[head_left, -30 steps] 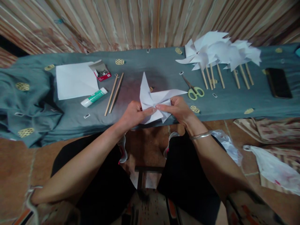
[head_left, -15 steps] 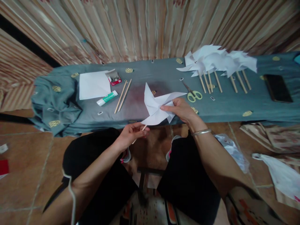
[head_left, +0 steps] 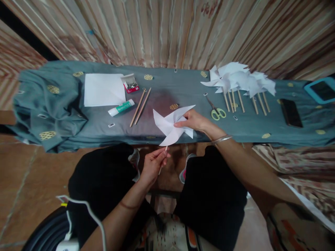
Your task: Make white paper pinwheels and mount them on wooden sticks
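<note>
A white paper pinwheel [head_left: 171,129] on a thin wooden stick [head_left: 160,170] is held over the near edge of the cloth-covered table. My left hand [head_left: 156,161] is closed round the stick below the blades. With thumb on the pinwheel's centre and fingers behind the paper, my right hand [head_left: 192,121] pinches it. Left of the pinwheel lie two wooden sticks [head_left: 140,107], a glue stick [head_left: 121,107], a stack of white paper [head_left: 103,90] and a small red-and-white box of metal pins [head_left: 131,83]. Green-handled scissors [head_left: 216,111] lie right of my right hand.
Several pinwheels [head_left: 240,77] lie overlapped at the back right, sticks toward me. Farther right are a black phone [head_left: 291,113] and a blue-framed device [head_left: 321,90]. The grey cloth [head_left: 52,111] is bunched at the left end. A white cable [head_left: 90,211] hangs by my left forearm.
The pinwheel has tipped and its stick now stands steeper, with my left hand lower beneath the blades. My right hand keeps its pinch at the centre. The camera view has shifted.
</note>
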A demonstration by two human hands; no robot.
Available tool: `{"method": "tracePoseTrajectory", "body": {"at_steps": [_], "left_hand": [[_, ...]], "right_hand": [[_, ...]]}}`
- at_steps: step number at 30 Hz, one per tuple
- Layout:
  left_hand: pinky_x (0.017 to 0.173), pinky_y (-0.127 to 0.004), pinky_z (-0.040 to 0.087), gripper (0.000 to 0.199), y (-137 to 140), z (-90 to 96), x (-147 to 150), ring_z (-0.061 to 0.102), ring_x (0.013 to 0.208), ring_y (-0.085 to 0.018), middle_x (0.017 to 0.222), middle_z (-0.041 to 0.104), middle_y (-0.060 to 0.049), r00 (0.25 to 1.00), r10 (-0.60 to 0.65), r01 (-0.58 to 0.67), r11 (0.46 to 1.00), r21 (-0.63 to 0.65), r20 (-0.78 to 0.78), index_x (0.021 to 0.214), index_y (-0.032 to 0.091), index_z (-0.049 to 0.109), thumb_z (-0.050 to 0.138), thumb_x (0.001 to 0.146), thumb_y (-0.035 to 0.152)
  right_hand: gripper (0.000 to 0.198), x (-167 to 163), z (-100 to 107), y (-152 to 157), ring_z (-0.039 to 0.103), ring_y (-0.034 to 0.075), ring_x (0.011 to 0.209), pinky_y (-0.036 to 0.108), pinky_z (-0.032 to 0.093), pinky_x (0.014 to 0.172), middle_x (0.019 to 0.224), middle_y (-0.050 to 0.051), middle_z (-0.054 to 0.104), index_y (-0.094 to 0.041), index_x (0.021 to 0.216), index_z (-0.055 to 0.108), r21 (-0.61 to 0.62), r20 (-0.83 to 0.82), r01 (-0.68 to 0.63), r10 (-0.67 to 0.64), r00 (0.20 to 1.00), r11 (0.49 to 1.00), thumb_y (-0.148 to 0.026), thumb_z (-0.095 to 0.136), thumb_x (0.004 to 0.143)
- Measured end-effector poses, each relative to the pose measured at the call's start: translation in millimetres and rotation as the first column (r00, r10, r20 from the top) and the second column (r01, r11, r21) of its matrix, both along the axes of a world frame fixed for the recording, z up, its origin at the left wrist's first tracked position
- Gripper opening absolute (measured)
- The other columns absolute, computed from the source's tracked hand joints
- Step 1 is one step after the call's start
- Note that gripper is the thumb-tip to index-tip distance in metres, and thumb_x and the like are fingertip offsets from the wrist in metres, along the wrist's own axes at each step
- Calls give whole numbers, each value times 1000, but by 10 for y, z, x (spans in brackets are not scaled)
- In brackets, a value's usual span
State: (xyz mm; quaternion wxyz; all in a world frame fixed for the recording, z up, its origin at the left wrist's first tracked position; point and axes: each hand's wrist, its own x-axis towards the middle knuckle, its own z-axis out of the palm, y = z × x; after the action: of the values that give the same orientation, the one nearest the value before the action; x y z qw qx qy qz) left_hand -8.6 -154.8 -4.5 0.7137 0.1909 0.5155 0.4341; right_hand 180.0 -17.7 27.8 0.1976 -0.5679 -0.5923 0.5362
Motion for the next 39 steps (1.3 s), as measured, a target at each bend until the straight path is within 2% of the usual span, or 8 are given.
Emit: {"method": "tracePoseTrajectory", "body": {"at_steps": [6, 11, 19, 26, 34, 39], "left_hand": [[43, -20, 23, 34, -28, 6, 19, 39, 43, -3, 62, 66, -3, 991, 36, -27, 997, -71, 132, 78, 13, 78, 88, 54, 35], [45, -21, 21, 33, -63, -8, 23, 39, 43, -3, 63, 67, -4, 984, 47, -33, 996, -85, 173, 80, 11, 78, 87, 56, 32], [46, -23, 30, 36, -90, -50, 68, 45, 44, -6, 64, 69, -5, 977, 70, -43, 990, -136, 202, 80, 11, 78, 87, 54, 33], [48, -22, 35, 39, -83, -25, 75, 49, 48, -6, 66, 69, -4, 965, 62, 1, 971, -240, 253, 81, 12, 77, 90, 50, 32], [49, -19, 31, 43, -82, -25, 122, 45, 50, -4, 65, 66, -3, 920, 47, 70, 958, -279, 390, 83, 9, 77, 94, 51, 32], [48, -20, 31, 46, -79, -41, 149, 45, 48, -4, 63, 65, -3, 922, 59, 62, 953, -295, 382, 80, 9, 77, 95, 47, 35]], "right_hand": [[25, -52, 5, 117, 66, 19, 73, 27, 50, 67, 72, 0, 74, -19, 69, 74, 18, 159, -113, 109, 981, 993, -32, 88, 54], [29, -61, 3, 182, 66, 21, 77, 28, 49, 70, 74, 1, 74, -19, 75, 75, 23, 244, -166, 155, 957, 986, -28, 90, 52], [28, -70, 13, 299, 63, 18, 70, 25, 43, 64, 67, 1, 71, -17, 71, 74, 10, 415, -315, 283, 865, 949, -34, 89, 54], [32, -56, 11, 339, 61, 18, 69, 25, 42, 62, 63, 1, 70, -17, 70, 74, -13, 412, -337, 313, 856, 941, -39, 90, 52], [36, -56, 10, 372, 63, 19, 70, 25, 46, 62, 67, 0, 73, -20, 70, 74, -70, 300, -353, 357, 885, 933, -43, 90, 48], [33, -71, 5, 375, 62, 19, 66, 28, 48, 60, 59, 0, 69, -21, 60, 70, -112, 257, -277, 297, 920, 954, -37, 93, 43]]}}
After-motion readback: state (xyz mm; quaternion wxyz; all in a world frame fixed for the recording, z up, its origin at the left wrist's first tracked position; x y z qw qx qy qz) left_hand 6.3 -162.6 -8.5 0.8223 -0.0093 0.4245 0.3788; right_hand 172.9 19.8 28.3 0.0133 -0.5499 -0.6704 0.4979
